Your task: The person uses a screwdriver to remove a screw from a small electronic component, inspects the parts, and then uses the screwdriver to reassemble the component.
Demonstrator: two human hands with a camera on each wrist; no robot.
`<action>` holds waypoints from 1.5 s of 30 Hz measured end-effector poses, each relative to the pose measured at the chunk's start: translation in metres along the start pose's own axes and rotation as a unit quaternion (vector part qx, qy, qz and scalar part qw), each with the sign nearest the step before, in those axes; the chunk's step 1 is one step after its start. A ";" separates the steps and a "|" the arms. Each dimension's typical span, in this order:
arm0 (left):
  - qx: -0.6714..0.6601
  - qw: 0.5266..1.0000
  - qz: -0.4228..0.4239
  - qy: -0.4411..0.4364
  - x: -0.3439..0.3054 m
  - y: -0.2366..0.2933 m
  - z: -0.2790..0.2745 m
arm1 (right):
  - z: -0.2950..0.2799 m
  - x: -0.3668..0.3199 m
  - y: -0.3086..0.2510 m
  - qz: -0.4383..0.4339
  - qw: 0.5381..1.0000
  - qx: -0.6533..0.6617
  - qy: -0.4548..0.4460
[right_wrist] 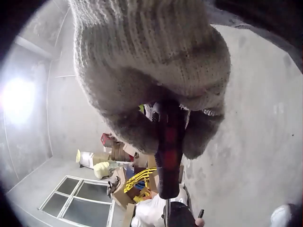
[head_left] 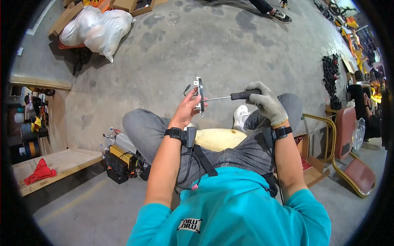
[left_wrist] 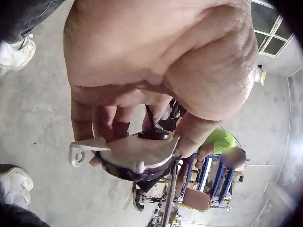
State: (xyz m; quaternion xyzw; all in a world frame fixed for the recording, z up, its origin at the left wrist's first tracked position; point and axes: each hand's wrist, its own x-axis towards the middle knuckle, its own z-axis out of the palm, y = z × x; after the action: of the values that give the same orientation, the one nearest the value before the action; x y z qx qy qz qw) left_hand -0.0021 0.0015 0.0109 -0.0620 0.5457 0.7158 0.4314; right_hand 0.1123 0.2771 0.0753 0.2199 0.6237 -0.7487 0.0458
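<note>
My bare left hand grips a slim white-and-black housing held upright before my knees. In the left wrist view its white face has a bracket tab at one end and a dark rim, with the thumb and fingers at its edges. A short black cable sticks out beside it. My right hand, in a knitted grey glove, holds a screwdriver by its dark handle. The screwdriver's metal shaft points left, its tip right at the housing's side.
A pale yellow seat-like surface shows between my legs. To the left lie a yellow-and-black machine and a wooden platform with a red cloth. White bags stand at far left; a chair stands at right.
</note>
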 end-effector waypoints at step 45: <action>-0.015 1.000 0.010 0.023 0.012 -0.006 -0.006 | -0.010 0.008 0.001 0.064 0.984 0.163 -0.023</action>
State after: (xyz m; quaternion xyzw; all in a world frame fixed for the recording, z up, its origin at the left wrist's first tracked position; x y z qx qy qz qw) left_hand -0.0075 0.0031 -0.0030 -0.0793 0.5455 0.7264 0.4105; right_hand 0.1079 0.2879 0.0698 0.2468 0.4768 -0.8407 0.0712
